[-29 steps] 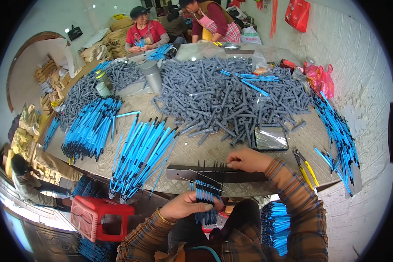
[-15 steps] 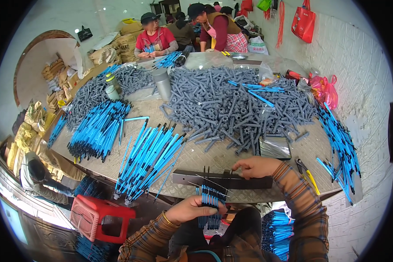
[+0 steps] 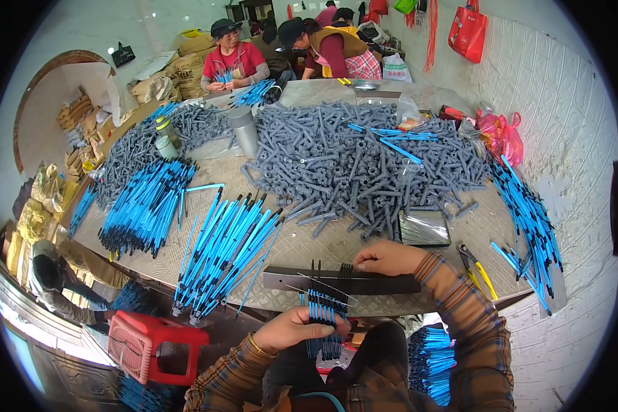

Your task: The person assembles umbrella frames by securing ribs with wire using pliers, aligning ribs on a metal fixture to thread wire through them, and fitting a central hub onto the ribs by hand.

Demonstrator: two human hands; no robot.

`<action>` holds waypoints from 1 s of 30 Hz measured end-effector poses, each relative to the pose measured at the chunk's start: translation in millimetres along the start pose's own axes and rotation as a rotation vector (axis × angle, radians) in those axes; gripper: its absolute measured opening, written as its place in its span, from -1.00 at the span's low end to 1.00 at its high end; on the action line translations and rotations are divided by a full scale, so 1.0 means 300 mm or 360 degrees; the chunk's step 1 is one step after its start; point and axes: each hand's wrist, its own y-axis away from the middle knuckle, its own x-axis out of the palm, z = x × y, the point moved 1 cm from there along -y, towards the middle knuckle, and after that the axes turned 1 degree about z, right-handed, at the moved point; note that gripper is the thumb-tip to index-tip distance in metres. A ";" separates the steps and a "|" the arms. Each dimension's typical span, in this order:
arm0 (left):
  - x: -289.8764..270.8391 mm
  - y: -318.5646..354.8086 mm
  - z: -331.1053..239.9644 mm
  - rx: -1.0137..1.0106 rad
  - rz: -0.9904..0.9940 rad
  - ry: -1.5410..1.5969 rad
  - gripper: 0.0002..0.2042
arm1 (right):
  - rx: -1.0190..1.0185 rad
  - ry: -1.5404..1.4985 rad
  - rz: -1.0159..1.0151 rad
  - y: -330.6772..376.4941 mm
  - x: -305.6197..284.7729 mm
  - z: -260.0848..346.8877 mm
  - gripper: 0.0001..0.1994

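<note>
My left hand (image 3: 296,329) is closed around a bundle of thin blue-and-black plastic sticks (image 3: 323,310), held upright before the table's near edge. Thin pale metal wires (image 3: 316,281) cross the bundle's upper end. A dark metal bar (image 3: 391,284) lies along the table edge just beyond. Over its right half, my right hand (image 3: 395,259) has thumb and fingertips pinched together; what they hold, if anything, is too small to make out. Beside those fingertips, short black pins (image 3: 347,269) stand in a cluster at the bar.
Grey plastic tubes (image 3: 350,165) form a large heap across the table. Blue-and-black sticks (image 3: 226,250) lie in piles at left and right. A dark tray (image 3: 424,228), yellow-handled pliers (image 3: 484,276) and a steel cylinder (image 3: 243,132) are nearby. A red stool (image 3: 165,336) stands left; other people sit beyond.
My right hand's fingers have drawn together and lowered toward the black pins. My left hand still holds the bundle. The whole view has shifted slightly.
</note>
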 end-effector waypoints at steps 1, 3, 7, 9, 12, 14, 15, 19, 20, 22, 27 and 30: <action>-0.001 0.001 -0.002 0.0000 0.0001 0.0001 -0.78 | 0.0001 -0.0004 0.0004 0.005 -0.004 0.005 -0.74; -0.006 0.000 -0.001 0.0002 -0.0001 0.0003 -0.78 | 0.0055 -0.0210 0.0146 0.020 -0.027 0.026 -0.72; -0.015 0.000 -0.003 0.0015 0.0010 0.0013 -0.77 | 0.0085 -0.0292 0.0242 0.045 -0.042 0.012 -0.69; -0.011 0.009 0.012 -0.0023 0.0012 0.0002 -0.77 | 0.0030 -0.0224 0.0256 0.034 -0.039 -0.028 -0.68; -0.010 0.008 0.034 -0.0031 0.0034 -0.0005 -0.76 | -0.0024 -0.0244 0.0238 0.046 -0.014 -0.086 -0.68; -0.024 0.005 0.051 -0.0054 0.0057 0.0035 -0.75 | 0.0031 -0.0153 0.0255 0.048 -0.010 -0.079 -0.69; -0.017 0.005 0.053 -0.0048 0.0066 0.0046 -0.74 | 0.0089 -0.0301 0.0326 0.056 -0.005 -0.082 -0.66; -0.024 0.008 0.051 -0.0040 0.0059 0.0100 -0.72 | 0.0247 -0.0543 0.0481 0.070 -0.042 0.012 -0.57; -0.031 0.006 0.053 -0.0041 0.0059 0.0109 -0.71 | 0.0309 -0.0606 0.0518 0.070 -0.047 0.026 -0.53; -0.034 0.000 0.057 -0.0055 0.0076 0.0136 -0.70 | 0.0279 -0.0690 0.0535 0.075 -0.065 0.020 -0.50; -0.038 0.003 0.049 -0.0038 0.0081 0.0155 -0.72 | 0.0189 -0.0832 0.0530 0.109 -0.075 0.019 -0.43; -0.025 0.027 0.056 0.0008 0.0101 0.0136 -0.74 | 0.0203 -0.0737 0.0442 0.144 -0.067 0.006 -0.46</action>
